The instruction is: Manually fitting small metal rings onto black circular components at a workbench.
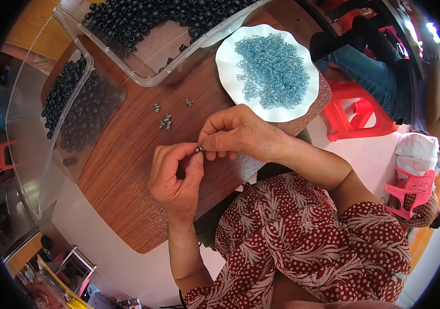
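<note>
Over the wooden table, the fingertips of both hands meet around a small dark ringed piece (198, 149). My left hand (174, 172) pinches it between thumb and forefinger from the left. From the other side, my right hand (245, 135) has its thumb and forefinger closed at the piece; whether they hold another part is hidden. Just beyond the hands lie a few small coil-like pieces (164, 122), dark and shiny. A white wavy-rimmed plate (226, 67) stands beyond my right hand, heaped with small bluish, clear-looking rings or coils (271, 69).
At the far side, a clear plastic bin (150, 80) holds many black round pieces (127, 26) with holes. A second clear bin (57, 139) with similar pieces is at the left table edge. A red stool (354, 113) and a seated person in jeans (369, 77) are at the right.
</note>
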Demonstrator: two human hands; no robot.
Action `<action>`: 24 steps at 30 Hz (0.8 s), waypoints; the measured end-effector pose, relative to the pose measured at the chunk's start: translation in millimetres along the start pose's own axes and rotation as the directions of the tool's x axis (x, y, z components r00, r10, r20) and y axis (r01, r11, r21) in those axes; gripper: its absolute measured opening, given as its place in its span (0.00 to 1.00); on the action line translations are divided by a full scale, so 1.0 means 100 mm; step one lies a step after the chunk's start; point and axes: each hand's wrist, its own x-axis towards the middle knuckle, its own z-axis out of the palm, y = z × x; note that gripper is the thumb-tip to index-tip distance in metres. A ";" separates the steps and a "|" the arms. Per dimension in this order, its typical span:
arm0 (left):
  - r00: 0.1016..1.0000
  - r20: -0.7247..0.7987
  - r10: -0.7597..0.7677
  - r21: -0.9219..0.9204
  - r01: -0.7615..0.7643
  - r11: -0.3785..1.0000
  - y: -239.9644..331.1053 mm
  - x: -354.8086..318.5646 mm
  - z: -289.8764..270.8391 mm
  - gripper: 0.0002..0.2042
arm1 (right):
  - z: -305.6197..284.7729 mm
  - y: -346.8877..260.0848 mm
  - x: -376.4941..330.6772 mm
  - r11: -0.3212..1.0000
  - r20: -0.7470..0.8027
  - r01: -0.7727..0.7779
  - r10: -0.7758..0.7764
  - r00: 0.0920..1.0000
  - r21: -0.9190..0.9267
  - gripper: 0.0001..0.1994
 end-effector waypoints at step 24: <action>0.983 0.114 -0.147 -0.340 0.178 0.923 -0.13 -0.04 -0.08 0.07 | 0.08 -0.01 -0.06 0.944 -0.038 0.238 -0.253 0.967 -0.231 0.06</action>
